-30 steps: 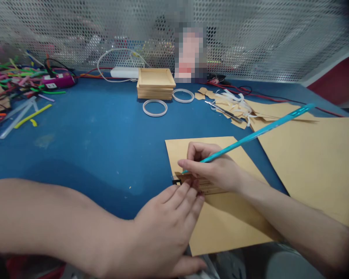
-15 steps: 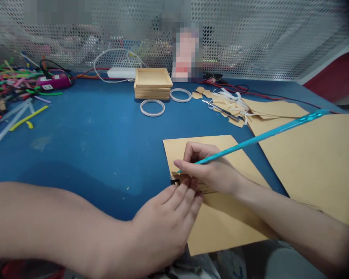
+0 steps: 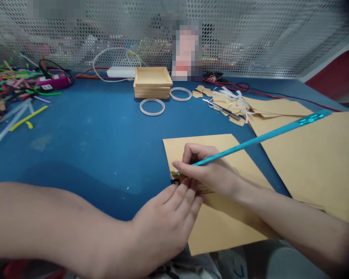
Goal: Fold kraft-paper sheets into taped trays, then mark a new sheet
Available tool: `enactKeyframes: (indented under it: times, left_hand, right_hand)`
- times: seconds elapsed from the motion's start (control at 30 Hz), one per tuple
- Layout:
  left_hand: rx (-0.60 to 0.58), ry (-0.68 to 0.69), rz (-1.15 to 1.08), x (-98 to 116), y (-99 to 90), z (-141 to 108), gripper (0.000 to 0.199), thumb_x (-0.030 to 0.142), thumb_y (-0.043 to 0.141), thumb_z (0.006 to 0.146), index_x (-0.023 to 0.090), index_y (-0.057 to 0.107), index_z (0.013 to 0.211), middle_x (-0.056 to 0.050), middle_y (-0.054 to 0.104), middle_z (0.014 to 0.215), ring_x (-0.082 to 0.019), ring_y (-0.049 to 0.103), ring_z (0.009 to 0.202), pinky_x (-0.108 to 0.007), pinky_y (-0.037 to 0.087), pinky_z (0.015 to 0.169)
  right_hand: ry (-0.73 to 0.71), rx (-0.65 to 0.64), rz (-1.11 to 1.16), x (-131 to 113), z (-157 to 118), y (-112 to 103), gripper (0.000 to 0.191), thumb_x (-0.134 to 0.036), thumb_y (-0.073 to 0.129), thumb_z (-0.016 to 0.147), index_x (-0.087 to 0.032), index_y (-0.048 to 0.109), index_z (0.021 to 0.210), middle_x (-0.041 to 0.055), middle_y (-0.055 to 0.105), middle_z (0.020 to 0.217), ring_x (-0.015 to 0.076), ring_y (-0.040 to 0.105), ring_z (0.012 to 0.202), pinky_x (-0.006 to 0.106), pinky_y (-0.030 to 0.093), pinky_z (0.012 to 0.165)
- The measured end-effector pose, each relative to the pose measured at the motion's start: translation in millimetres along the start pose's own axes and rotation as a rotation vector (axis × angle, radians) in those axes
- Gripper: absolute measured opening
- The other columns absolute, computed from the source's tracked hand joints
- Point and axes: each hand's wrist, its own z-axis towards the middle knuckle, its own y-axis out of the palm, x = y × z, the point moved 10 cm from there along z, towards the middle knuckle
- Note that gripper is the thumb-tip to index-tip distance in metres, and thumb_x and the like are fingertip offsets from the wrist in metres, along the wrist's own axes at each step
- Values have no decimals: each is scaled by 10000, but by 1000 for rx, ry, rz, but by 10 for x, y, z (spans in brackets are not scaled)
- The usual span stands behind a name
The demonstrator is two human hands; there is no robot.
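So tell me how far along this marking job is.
Done: cut scraps lie by the scissors, and a stack of wooden frames stands at the back. In hand: the right hand holds a teal pen tip-down at a ruler, which the left hand presses onto the card. Left: that card and the big sheet look uncut.

Craft workbench, blue table (image 3: pixel 90 131), perforated metal screen (image 3: pixel 264 35), paper scraps (image 3: pixel 229 102)
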Motion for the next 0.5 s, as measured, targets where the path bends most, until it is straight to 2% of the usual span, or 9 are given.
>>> enactKeyframes:
  times: [0.5]
  left_hand:
    - [17, 21, 41, 19, -4, 1, 408, 185, 400, 950, 64, 565, 1304, -139, 576, 1320, -287, 528, 1228, -383, 390, 1004]
  right_hand:
    - [50, -15, -17, 37, 13, 23, 256, -229, 641, 732, -201, 431, 588, -38, 565, 523, 84, 467, 441, 187, 343, 368]
